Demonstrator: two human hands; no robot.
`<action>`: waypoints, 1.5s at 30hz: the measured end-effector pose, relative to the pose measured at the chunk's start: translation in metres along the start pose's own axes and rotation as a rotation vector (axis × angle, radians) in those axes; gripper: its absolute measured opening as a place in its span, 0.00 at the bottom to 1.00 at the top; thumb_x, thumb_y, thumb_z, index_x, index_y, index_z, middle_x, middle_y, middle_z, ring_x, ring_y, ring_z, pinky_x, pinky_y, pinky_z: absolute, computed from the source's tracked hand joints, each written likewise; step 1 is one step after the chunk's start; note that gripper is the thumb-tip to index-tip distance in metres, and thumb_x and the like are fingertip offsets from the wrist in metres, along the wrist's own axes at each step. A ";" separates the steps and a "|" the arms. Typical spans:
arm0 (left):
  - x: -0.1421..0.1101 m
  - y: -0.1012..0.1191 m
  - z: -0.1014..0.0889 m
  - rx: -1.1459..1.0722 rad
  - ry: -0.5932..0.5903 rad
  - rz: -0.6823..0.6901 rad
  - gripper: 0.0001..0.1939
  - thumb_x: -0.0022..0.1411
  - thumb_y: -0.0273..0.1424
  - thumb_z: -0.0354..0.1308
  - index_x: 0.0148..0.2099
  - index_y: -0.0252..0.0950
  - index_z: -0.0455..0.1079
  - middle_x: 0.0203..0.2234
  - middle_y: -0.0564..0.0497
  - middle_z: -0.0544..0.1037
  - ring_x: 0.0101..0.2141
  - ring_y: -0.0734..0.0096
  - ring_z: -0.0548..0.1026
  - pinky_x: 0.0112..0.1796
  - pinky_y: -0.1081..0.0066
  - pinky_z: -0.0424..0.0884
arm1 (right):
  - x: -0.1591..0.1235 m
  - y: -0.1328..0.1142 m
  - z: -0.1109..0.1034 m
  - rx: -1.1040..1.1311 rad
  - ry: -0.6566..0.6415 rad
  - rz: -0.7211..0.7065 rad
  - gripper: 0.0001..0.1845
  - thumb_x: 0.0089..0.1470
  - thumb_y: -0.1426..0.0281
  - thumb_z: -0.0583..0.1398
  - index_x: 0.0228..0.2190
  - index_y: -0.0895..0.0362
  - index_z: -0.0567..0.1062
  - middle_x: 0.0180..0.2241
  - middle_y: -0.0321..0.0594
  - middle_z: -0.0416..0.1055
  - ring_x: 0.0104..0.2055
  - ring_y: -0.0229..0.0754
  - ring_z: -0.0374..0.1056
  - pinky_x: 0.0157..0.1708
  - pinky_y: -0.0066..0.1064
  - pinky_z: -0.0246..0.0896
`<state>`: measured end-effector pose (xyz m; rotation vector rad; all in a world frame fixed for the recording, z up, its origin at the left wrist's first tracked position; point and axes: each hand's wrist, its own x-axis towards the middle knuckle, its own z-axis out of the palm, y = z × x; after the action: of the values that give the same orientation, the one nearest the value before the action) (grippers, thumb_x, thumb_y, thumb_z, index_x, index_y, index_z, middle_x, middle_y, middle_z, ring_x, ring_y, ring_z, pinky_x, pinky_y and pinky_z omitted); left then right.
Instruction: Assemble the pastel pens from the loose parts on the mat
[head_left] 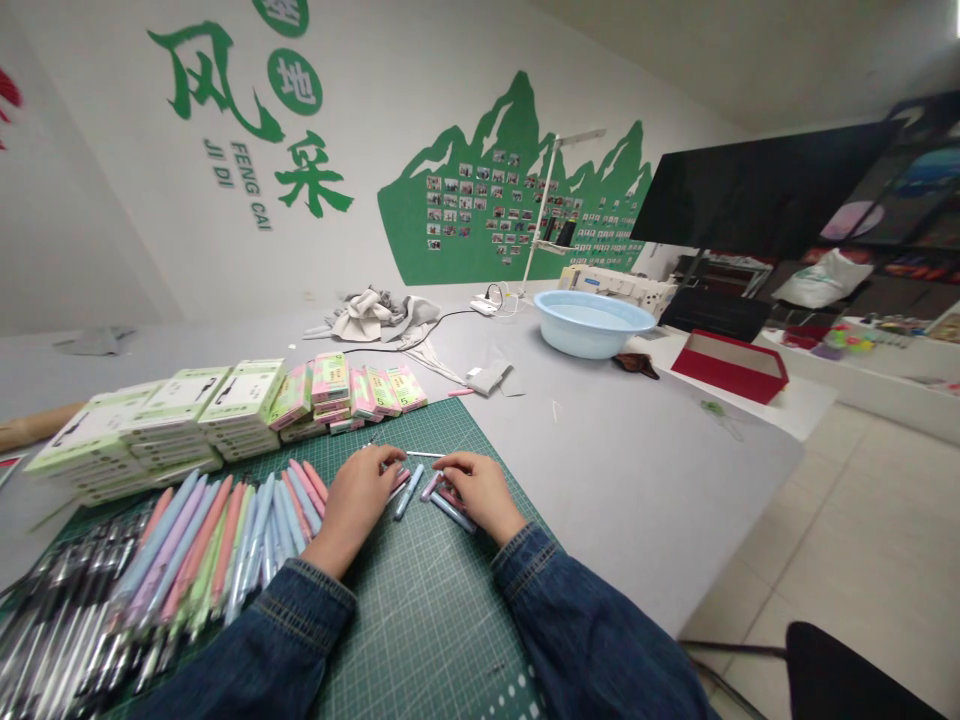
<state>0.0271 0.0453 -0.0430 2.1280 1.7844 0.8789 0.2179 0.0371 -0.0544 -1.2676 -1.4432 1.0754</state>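
Note:
My left hand point(360, 500) is closed over the green cutting mat, its fingers curled beside short pink pen parts. What its fingertips pinch is mostly hidden. Opposite it, my right hand point(480, 492) is closed too, with finger and thumb together at the end of a thin pale pen refill point(425, 455). The refill spans the gap between both hands' fingertips. Just below lie a light blue pen barrel point(409, 493), a short purple pen part point(430, 487) and another blue pen barrel point(453, 514), partly under my right hand.
Colored pen barrels point(247, 530) and dark-tipped clear pens point(67, 600) lie at left on the cutting mat point(427, 620). Behind them stand stacked white-green boxes point(240, 392) and small pink-green boxes point(330, 380). Further off are grey cloth point(382, 315), a blue basin point(592, 325) and a red box point(727, 368).

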 end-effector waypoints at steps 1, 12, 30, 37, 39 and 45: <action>0.001 -0.001 0.001 0.040 -0.011 0.020 0.11 0.57 0.32 0.53 0.38 0.40 0.75 0.35 0.50 0.78 0.39 0.62 0.72 0.41 0.66 0.64 | -0.001 0.000 0.002 -0.098 0.000 -0.058 0.12 0.47 0.74 0.56 0.30 0.55 0.80 0.29 0.38 0.77 0.28 0.39 0.69 0.32 0.31 0.63; 0.003 -0.007 0.009 0.156 0.020 0.115 0.13 0.58 0.30 0.51 0.41 0.39 0.76 0.39 0.48 0.78 0.43 0.59 0.69 0.46 0.63 0.63 | 0.005 0.000 -0.019 -0.411 0.135 -0.154 0.14 0.48 0.77 0.56 0.35 0.55 0.78 0.33 0.38 0.75 0.35 0.40 0.67 0.38 0.30 0.60; 0.003 -0.002 -0.007 0.195 -0.043 0.012 0.10 0.56 0.30 0.51 0.33 0.38 0.74 0.31 0.47 0.77 0.37 0.60 0.71 0.39 0.65 0.63 | 0.004 0.004 -0.026 -0.654 0.188 -0.100 0.06 0.49 0.75 0.59 0.30 0.57 0.76 0.35 0.45 0.74 0.40 0.45 0.65 0.40 0.32 0.55; 0.025 0.010 0.010 0.283 -0.082 0.082 0.10 0.56 0.27 0.52 0.33 0.39 0.75 0.32 0.46 0.74 0.39 0.60 0.70 0.38 0.67 0.63 | 0.010 0.009 -0.019 -0.092 0.167 0.015 0.03 0.46 0.71 0.59 0.27 0.57 0.74 0.26 0.37 0.72 0.29 0.39 0.66 0.31 0.30 0.58; 0.029 0.013 0.013 0.305 -0.107 0.147 0.11 0.57 0.26 0.52 0.34 0.41 0.75 0.33 0.46 0.73 0.41 0.61 0.69 0.37 0.69 0.62 | 0.010 0.010 -0.017 0.023 0.155 0.022 0.03 0.45 0.70 0.61 0.25 0.57 0.74 0.23 0.35 0.71 0.27 0.39 0.65 0.29 0.29 0.58; 0.032 0.011 0.015 0.368 -0.140 0.257 0.09 0.58 0.27 0.51 0.31 0.40 0.72 0.32 0.47 0.72 0.39 0.63 0.69 0.34 0.70 0.61 | 0.008 0.007 -0.013 0.234 0.117 0.070 0.06 0.41 0.69 0.63 0.24 0.59 0.75 0.21 0.34 0.69 0.24 0.35 0.61 0.25 0.27 0.55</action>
<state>0.0469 0.0764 -0.0396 2.6210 1.7350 0.4604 0.2319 0.0460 -0.0576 -1.1988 -1.1559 1.1606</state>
